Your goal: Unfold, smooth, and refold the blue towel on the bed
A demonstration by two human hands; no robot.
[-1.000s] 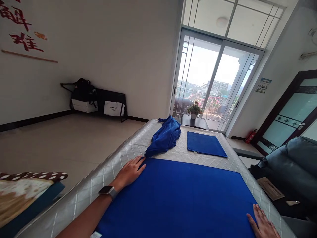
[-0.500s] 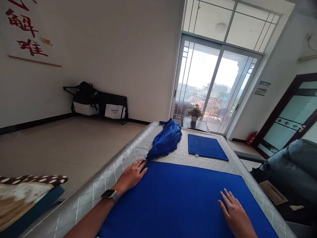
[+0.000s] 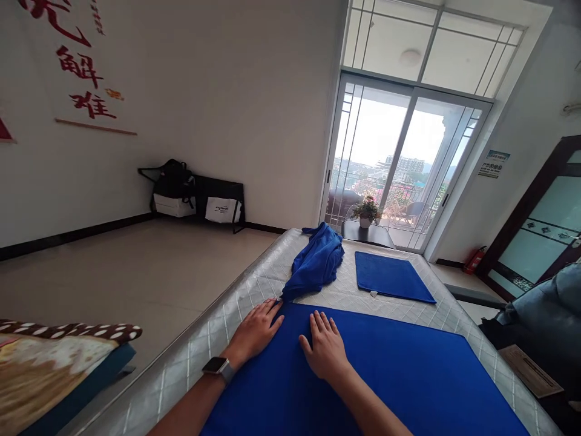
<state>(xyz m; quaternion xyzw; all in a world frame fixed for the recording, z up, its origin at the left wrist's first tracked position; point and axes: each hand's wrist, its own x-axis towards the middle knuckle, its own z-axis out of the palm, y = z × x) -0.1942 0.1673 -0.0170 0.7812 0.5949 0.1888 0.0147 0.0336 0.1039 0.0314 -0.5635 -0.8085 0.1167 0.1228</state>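
Observation:
A large blue towel [image 3: 408, 381] lies spread flat on a grey quilted mattress [image 3: 218, 339]. My left hand [image 3: 256, 330] rests flat on the towel's far left corner, fingers stretched out; a watch is on that wrist. My right hand [image 3: 324, 345] lies flat on the towel just to the right of the left one, fingers spread. Beyond them sits a crumpled blue towel [image 3: 318, 260], its tip close to my left fingertips. A small folded blue towel [image 3: 390, 277] lies farther right.
A potted plant [image 3: 365, 212] stands on a dark small table past the mattress, before glass balcony doors. Bags [image 3: 195, 197] sit by the far wall. A patterned cushion [image 3: 49, 369] is at the left. A dark sofa [image 3: 544, 303] and red extinguisher [image 3: 474, 260] are at the right.
My right hand has slid left across the spread towel from its right edge to beside my left hand. The left hand has stayed on the corner. The view has shifted slightly.

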